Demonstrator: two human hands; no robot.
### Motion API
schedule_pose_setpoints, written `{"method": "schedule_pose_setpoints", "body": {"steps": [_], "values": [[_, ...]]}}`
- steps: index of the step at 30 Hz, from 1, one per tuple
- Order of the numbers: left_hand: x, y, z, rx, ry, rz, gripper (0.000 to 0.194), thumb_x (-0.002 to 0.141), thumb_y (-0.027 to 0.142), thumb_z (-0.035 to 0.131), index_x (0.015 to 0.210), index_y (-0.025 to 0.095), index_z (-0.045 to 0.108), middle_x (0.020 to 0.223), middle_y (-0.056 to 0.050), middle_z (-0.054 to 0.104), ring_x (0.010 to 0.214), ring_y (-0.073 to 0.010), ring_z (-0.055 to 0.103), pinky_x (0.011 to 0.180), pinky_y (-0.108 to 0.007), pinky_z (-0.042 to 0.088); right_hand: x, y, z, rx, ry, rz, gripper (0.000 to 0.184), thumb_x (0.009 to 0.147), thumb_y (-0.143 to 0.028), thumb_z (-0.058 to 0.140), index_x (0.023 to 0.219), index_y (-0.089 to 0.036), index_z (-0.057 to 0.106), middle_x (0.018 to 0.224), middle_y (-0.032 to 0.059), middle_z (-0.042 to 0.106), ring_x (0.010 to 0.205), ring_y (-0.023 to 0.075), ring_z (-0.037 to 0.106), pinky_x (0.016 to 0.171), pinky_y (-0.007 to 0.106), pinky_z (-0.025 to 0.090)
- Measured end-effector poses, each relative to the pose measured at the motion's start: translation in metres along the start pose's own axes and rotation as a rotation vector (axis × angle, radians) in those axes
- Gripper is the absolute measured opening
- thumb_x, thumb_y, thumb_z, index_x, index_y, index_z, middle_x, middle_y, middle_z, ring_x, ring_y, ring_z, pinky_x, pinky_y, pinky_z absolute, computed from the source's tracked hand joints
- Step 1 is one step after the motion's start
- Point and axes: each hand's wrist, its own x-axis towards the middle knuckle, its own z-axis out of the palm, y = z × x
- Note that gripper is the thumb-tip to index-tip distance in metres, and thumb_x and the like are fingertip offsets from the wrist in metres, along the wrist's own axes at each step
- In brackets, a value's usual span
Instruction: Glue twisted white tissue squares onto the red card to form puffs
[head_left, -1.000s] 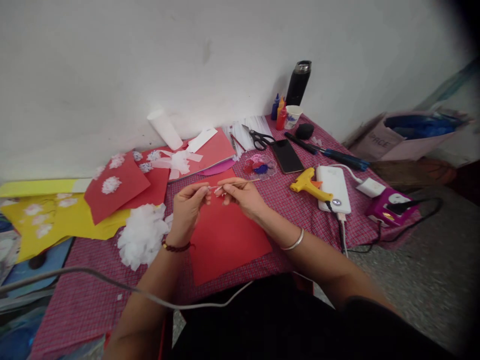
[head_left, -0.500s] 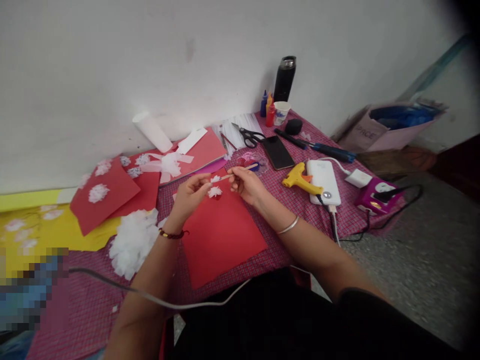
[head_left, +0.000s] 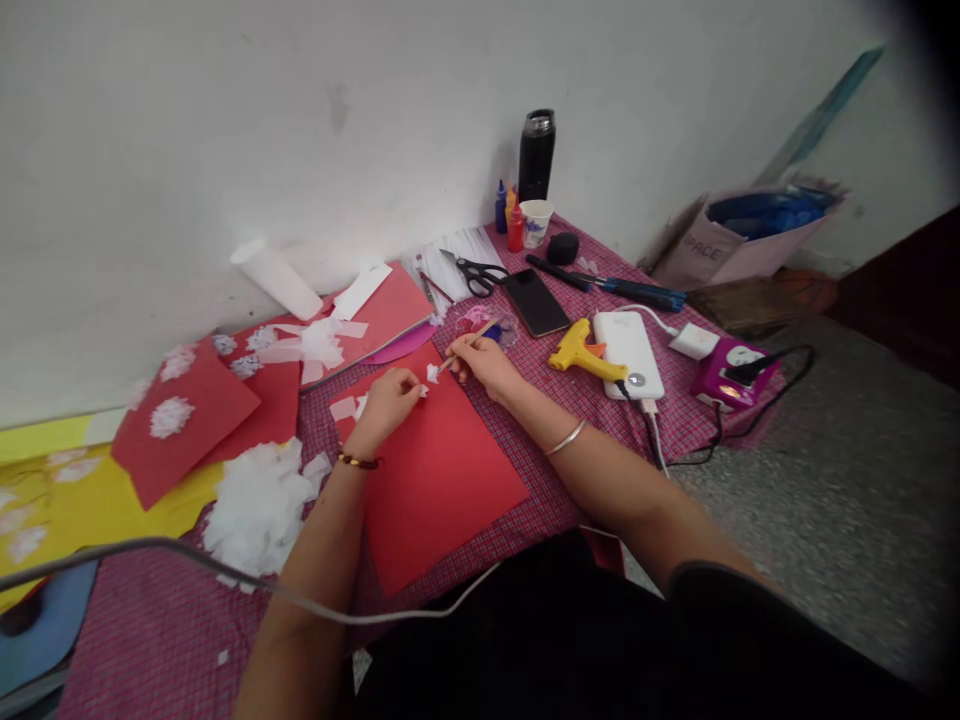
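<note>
My right hand point(head_left: 484, 362) is closed around a thin wooden stick point(head_left: 491, 324), its lower end slanting down to the left. At that end a small white paper tuft point(head_left: 433, 374) shows above the red sheet point(head_left: 446, 485); whether it touches the sheet I cannot tell. Close on its left, my left hand point(head_left: 388, 402) is over the sheet with fingertips pinched together. A bit of white paper shows beside those fingertips, but what they grip is hidden. Left of my left wrist lies a heap of white tissue pieces point(head_left: 255, 510).
Red cards point(head_left: 217, 380) with white tufts lie at the left. To the right are a phone point(head_left: 535, 302), a yellow glue gun point(head_left: 581, 350), a white power bank point(head_left: 630, 350) and scissors point(head_left: 476, 275). A black bottle point(head_left: 536, 160) stands behind. A cable point(head_left: 300, 602) crosses in front.
The view has shifted slightly. My left hand has come lower, away from the stick, toward the red sheet. My right hand now tilts the stick more steeply, its end beside a white tuft.
</note>
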Motion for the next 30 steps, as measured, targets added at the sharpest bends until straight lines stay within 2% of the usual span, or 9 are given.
{"method": "schedule_pose_setpoints", "body": {"steps": [3,8,11,20,26,28,30], "values": [[-0.002,-0.003,-0.001,-0.037,0.014,-0.044,0.01,0.075,0.023,0.058,0.066,0.019,0.059,0.062,-0.001,0.06,0.06,-0.016,0.052,0.059,-0.027,0.037,-0.001,0.005,0.004,-0.092,-0.039,-0.055,0.02,0.088,-0.016,0.051,0.069,-0.016,0.057,0.046,-0.0054,0.053,0.038,0.0062,0.045,0.04,0.016,0.033],[-0.003,-0.005,-0.002,-0.084,0.017,-0.069,0.009,0.071,0.022,0.061,0.064,0.019,0.058,0.059,-0.001,0.06,0.057,-0.0148,0.052,0.057,-0.026,0.038,0.001,0.018,0.005,-0.388,-0.111,-0.196,0.016,0.087,-0.019,0.05,0.072,-0.018,0.056,0.053,-0.0039,0.055,0.043,0.0092,0.048,0.044,0.02,0.035],[-0.001,-0.007,-0.001,-0.084,0.006,-0.075,0.009,0.072,0.023,0.059,0.064,0.019,0.057,0.059,0.0,0.06,0.056,-0.0148,0.052,0.056,-0.026,0.038,0.003,0.024,0.006,-0.494,-0.131,-0.248,0.016,0.088,-0.021,0.049,0.073,-0.017,0.056,0.056,-0.0031,0.056,0.05,0.0102,0.051,0.051,0.021,0.038],[0.0,-0.014,-0.001,-0.067,-0.032,-0.087,0.007,0.072,0.022,0.054,0.067,0.019,0.057,0.061,0.0,0.061,0.057,-0.0153,0.054,0.057,-0.026,0.04,-0.004,0.022,0.014,-0.766,-0.168,-0.365,0.02,0.09,-0.021,0.046,0.073,-0.017,0.056,0.069,0.0004,0.059,0.064,0.0125,0.054,0.063,0.024,0.039],[0.0,-0.01,0.003,-0.084,-0.031,-0.09,0.008,0.07,0.022,0.054,0.065,0.018,0.058,0.061,-0.001,0.062,0.057,-0.015,0.055,0.056,-0.025,0.041,-0.002,0.028,0.013,-0.66,-0.172,-0.331,0.018,0.089,-0.022,0.047,0.075,-0.017,0.056,0.066,-0.0005,0.059,0.061,0.0121,0.055,0.06,0.023,0.04],[0.0,-0.003,0.0,-0.097,-0.016,-0.094,0.009,0.07,0.024,0.053,0.064,0.018,0.058,0.06,-0.001,0.062,0.057,-0.0151,0.056,0.055,-0.025,0.041,-0.001,0.026,0.01,-0.546,-0.122,-0.294,0.017,0.089,-0.022,0.047,0.074,-0.017,0.055,0.062,-0.0015,0.058,0.056,0.0116,0.055,0.057,0.022,0.041],[-0.002,0.003,-0.013,-0.106,0.028,-0.102,0.011,0.071,0.027,0.053,0.068,0.018,0.059,0.059,0.0,0.06,0.054,-0.0147,0.055,0.052,-0.024,0.04,-0.001,0.022,0.007,-0.38,-0.035,-0.235,0.018,0.089,-0.023,0.046,0.074,-0.018,0.054,0.058,-0.0028,0.056,0.05,0.0108,0.053,0.052,0.022,0.041]]}}
